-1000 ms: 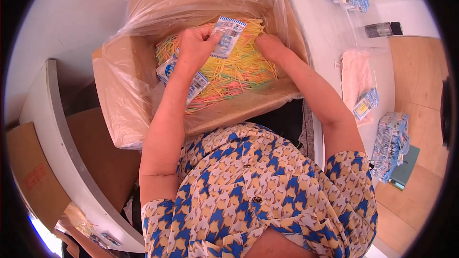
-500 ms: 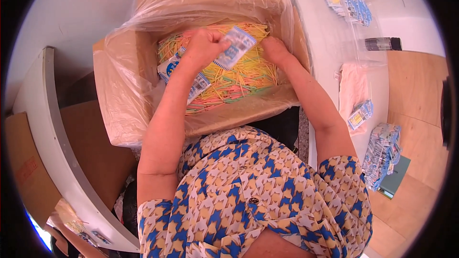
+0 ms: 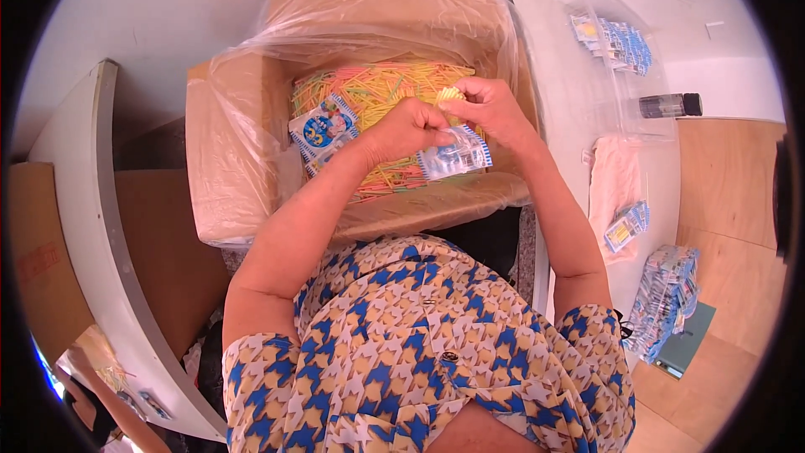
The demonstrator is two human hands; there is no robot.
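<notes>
My patterned blouse (image 3: 419,344) fills the view nearest me, and my forearms run up from it to the cardboard box (image 3: 226,168), my landmark. Over the box's middle, my left hand (image 3: 402,130) is curled, its fingers (image 3: 426,120) pressed together on the top edge of a small blue-and-white printed packet (image 3: 453,153). The packet hangs just below both hands, its long axis lying roughly left to right and tilting up a little toward the right. My right hand (image 3: 490,109) sits touching the left, on the box's right side, its fingers (image 3: 459,102) pinching a little bunch of yellow sticks (image 3: 449,94) directly above the packet's mouth. Both hands are equally near the packet; the sticks lie just up from it.

Beneath, the box is full of thin coloured sticks (image 3: 369,88) inside a clear plastic liner (image 3: 251,75). Another printed packet (image 3: 323,130) rests on the sticks left of my hands.

Right of the box, on the white counter (image 3: 570,101), lie more packets (image 3: 625,226), and farther off a clear bag of packets (image 3: 612,33) and a dark small bottle (image 3: 669,105).
</notes>
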